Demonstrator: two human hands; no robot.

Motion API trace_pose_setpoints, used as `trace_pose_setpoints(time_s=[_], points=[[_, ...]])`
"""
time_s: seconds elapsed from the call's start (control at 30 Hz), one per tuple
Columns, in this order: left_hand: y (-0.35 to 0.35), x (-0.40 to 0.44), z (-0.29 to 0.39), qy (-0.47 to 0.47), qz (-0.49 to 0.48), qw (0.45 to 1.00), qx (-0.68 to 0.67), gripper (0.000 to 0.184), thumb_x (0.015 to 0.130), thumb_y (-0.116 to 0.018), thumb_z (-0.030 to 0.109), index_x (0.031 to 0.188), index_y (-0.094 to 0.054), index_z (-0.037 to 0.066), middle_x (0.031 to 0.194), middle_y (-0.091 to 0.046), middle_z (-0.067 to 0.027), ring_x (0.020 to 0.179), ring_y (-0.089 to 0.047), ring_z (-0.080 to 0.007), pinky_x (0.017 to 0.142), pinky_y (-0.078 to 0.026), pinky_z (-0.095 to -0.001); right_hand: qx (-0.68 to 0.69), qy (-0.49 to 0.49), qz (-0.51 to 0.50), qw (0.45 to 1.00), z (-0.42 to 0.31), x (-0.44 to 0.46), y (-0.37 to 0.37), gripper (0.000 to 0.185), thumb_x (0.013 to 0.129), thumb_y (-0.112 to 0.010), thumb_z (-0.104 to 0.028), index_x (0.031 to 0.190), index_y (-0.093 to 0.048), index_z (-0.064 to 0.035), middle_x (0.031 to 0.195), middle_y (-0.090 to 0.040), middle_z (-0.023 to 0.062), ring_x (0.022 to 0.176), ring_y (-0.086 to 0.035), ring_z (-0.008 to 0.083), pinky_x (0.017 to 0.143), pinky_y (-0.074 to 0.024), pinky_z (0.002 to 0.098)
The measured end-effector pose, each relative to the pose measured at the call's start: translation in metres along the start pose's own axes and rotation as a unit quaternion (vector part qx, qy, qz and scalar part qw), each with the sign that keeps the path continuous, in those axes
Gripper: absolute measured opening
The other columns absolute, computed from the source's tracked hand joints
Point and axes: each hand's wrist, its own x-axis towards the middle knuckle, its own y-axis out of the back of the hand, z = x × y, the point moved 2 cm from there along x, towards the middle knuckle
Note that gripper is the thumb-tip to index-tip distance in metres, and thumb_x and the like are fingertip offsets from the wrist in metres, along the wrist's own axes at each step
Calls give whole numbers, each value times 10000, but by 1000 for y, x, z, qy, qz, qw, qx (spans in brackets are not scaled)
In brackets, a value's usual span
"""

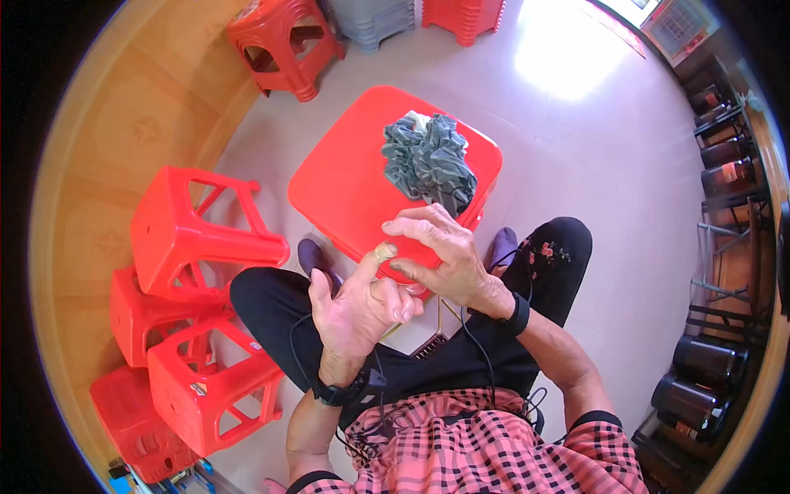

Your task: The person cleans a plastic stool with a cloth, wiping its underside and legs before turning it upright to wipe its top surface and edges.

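Note:
My left hand (362, 309) is turned palm up over my lap, index finger stretched out, thumb spread and the other fingers curled; I see nothing in it. The tip of that index finger looks pale yellow, perhaps wrapped, but I cannot tell. Beside it, my right hand (444, 259) curves with thumb and fingers apart, close to that fingertip and holding nothing visible. Just beyond, a crumpled bundle of grey-green cloth (428, 156) lies on the right part of a red plastic stool (337, 181).
Red plastic stools (197, 239) lie tipped at the left by the wooden wall. Another red stool (288, 49) and a grey stack (374, 20) stand behind. Dark jars (712, 358) line racks at the right. Thin black cords hang at my wrists; a dark bristled object (429, 346) shows below my hands.

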Motion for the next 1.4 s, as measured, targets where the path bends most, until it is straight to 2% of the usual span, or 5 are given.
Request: trace_pose_setpoints(time_s=[0.6,0.9,1.0,1.23,1.4], points=[[13,-4,-8,33,-8,999,-26,977,848,-236,779,1404,-314,-21,780,-627,-188,778,-588,-305,858,-418,-442,77,-35,-6,996,-3,-6,-13,299,755,-721,-45,1041,-635,-38,927,-633,101,816,-619,248,721,-511,353],[4,-5,-3,-3,-11,962,272,789,912,-494,564,1403,-303,-23,869,-643,-168,897,-630,-234,922,-438,-363,128,-121,-27,984,-1,-14,-10,242,845,-639,-86,1075,-616,-13,964,-623,109,828,-624,205,736,-506,323],[6,-9,1,-43,-29,911,410,614,886,-634,265,1371,-374,-6,973,-649,-155,934,-638,-232,892,-457,-330,225,-192,16,955,7,-25,-7,292,976,-470,-176,1159,-552,36,983,-581,50,825,-537,92,754,-451,243],[3,-12,-1,-130,-73,767,625,598,742,-686,46,1302,-478,29,985,-631,-159,908,-630,-301,865,-480,-372,308,-210,12,928,-6,-35,-1,325,984,-474,-243,1132,-564,32,1009,-566,66,803,-518,99,734,-441,242],[-6,-12,2,-201,-86,610,762,539,660,-707,-1,1172,-538,-6,1086,-582,-192,960,-588,-373,811,-478,-416,255,-163,-7,953,-13,-43,2,217,946,-524,-138,1066,-607,23,998,-598,129,917,-607,194,787,-499,298]])
